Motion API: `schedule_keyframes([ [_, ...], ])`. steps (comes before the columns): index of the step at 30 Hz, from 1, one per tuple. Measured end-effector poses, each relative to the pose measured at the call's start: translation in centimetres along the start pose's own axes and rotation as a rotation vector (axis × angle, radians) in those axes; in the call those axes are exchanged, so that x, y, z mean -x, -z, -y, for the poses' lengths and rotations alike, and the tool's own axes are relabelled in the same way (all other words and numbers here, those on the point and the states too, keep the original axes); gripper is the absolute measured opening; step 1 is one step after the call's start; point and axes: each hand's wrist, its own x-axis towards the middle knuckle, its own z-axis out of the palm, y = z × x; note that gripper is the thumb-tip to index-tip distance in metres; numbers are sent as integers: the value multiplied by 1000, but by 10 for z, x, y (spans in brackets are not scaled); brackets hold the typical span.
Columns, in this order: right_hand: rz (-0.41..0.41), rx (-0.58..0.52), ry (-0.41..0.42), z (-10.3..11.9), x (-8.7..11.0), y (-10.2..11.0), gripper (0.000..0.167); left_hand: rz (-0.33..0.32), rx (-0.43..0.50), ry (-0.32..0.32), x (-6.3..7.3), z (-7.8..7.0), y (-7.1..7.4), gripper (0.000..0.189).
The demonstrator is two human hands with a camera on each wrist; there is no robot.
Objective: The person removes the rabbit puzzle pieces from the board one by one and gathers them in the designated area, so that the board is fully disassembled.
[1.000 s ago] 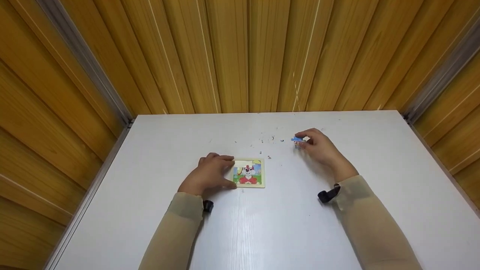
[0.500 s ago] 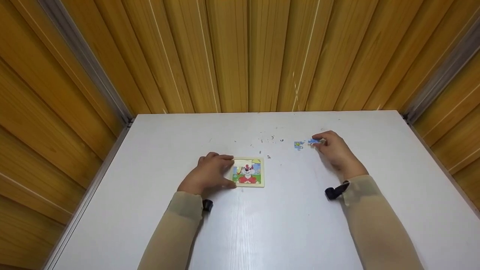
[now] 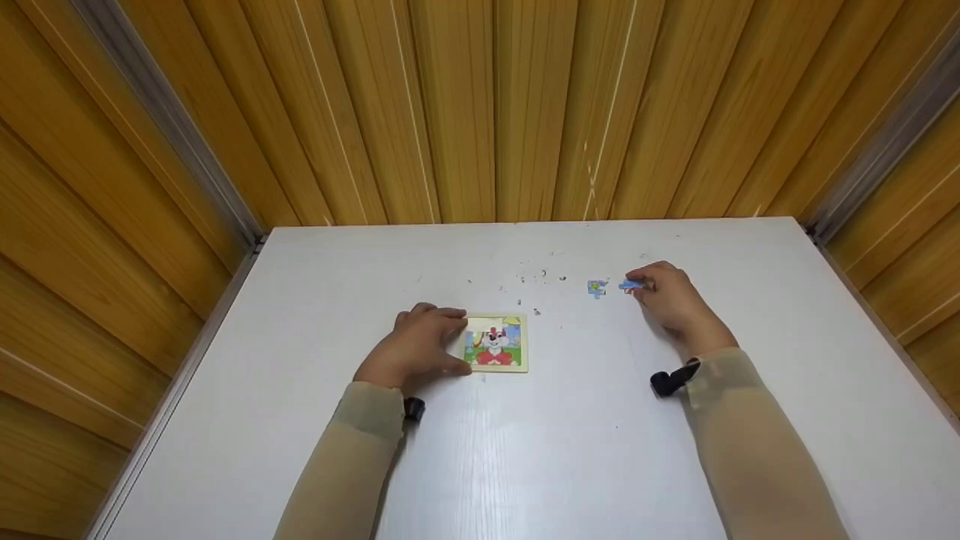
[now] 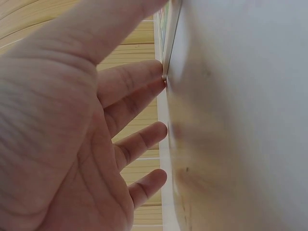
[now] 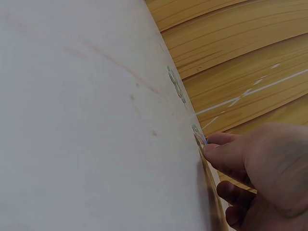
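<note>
A small jigsaw puzzle tray (image 3: 523,361) with a pale wooden rim lies on the table, its picture a red and white cartoon animal. Bare tray shows at the picture's upper left. My left hand (image 3: 421,345) grips the tray's left side, thumb at the near corner and index finger at the far one. In the left wrist view the other fingers (image 4: 144,144) spread past the tray's edge. Off to the right, my right hand (image 3: 671,300) pinches a blue puzzle piece (image 3: 628,285) between thumb and index finger. Another blue puzzle piece (image 3: 596,287) with a yellow-green patch lies just left of it.
Small dark specks (image 3: 544,274) are scattered on the white table (image 3: 570,450) beyond the tray. Wood-patterned panels (image 3: 480,112) rise behind the table's far edge and on both sides.
My right hand has shifted right with its puzzle piece, and the other piece now lies in plain sight to its left. Most recently the held piece has tilted. The left hand stays put.
</note>
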Motion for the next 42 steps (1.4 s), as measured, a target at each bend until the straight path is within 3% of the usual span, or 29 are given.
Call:
schedule_keyframes([
  [8,-14,-16,-36,1,-1,0,43,-7,9,19,-1,1,0,83],
  [19,-19,-110,17,21,1,-7,42,-4,16,22,-3,-1,-2,83],
  [26,-36,-136,136,51,6,-21,38,3,-12,-48,-9,0,-5,85],
  [36,45,-208,180,118,6,-55,31,13,20,-15,-8,3,-4,85],
  [42,51,-291,186,145,7,-76,31,18,30,-8,-5,5,-1,83],
])
